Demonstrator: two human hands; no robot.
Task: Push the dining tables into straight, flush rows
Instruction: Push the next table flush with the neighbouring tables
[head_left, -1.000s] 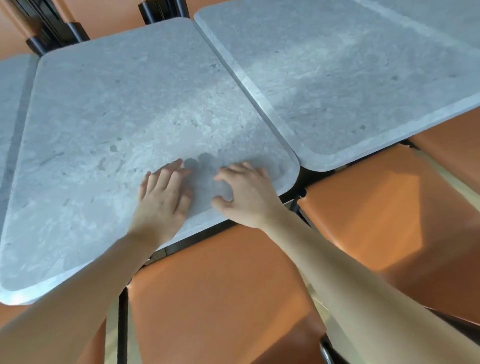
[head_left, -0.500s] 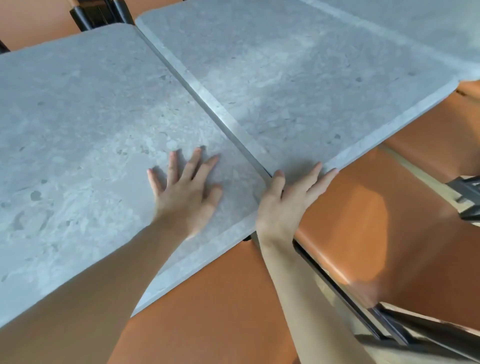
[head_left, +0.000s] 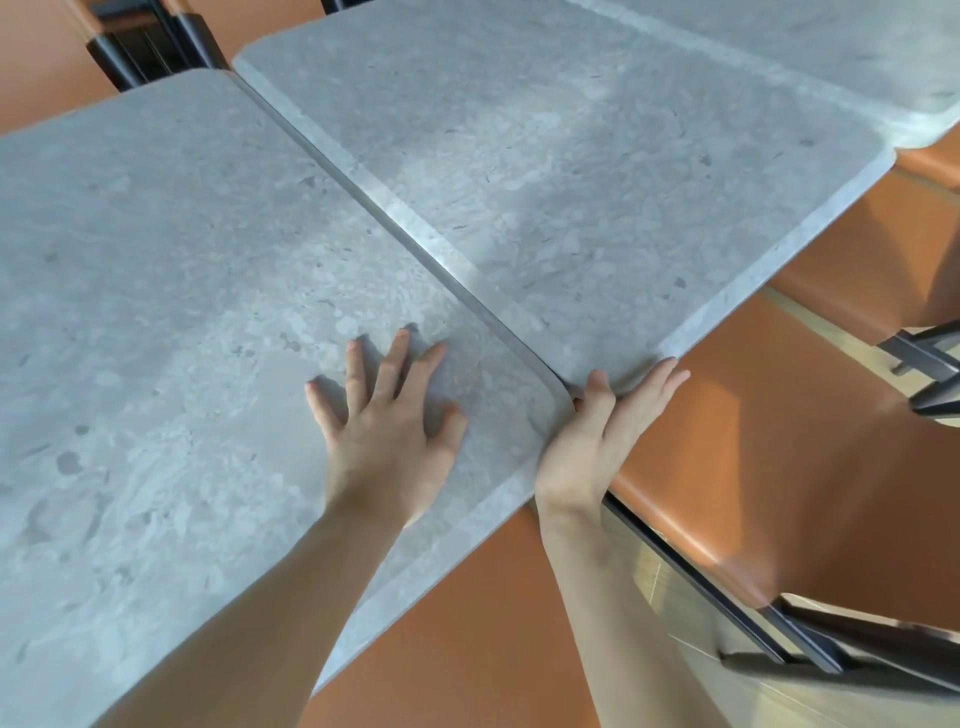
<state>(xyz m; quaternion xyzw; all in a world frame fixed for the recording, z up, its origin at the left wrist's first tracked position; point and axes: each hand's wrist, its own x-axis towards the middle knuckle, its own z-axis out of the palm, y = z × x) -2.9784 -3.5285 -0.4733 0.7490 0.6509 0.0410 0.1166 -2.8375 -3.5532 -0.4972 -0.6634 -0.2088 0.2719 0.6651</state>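
Note:
Two grey stone-look dining tables stand side by side, their long edges touching along a narrow seam. My left hand (head_left: 387, 431) lies flat with fingers spread on the left table (head_left: 156, 291), near its front right corner. My right hand (head_left: 602, 431) rests with open fingers against the near edge of the right table (head_left: 571, 171), at its front left corner, thumb at the seam. The two near edges meet almost in one line at that corner. A third grey table (head_left: 857, 57) adjoins at the far right.
Orange padded chair seats (head_left: 779, 467) with black metal frames (head_left: 727, 613) sit under the near edges of the tables. More orange seats and a black chair frame (head_left: 150, 47) show beyond the far edge at the top left.
My right hand left the left table's top and went to the front corner of the right table. My left hand stayed flat, fingers now spread. The offset between the near edges has closed.

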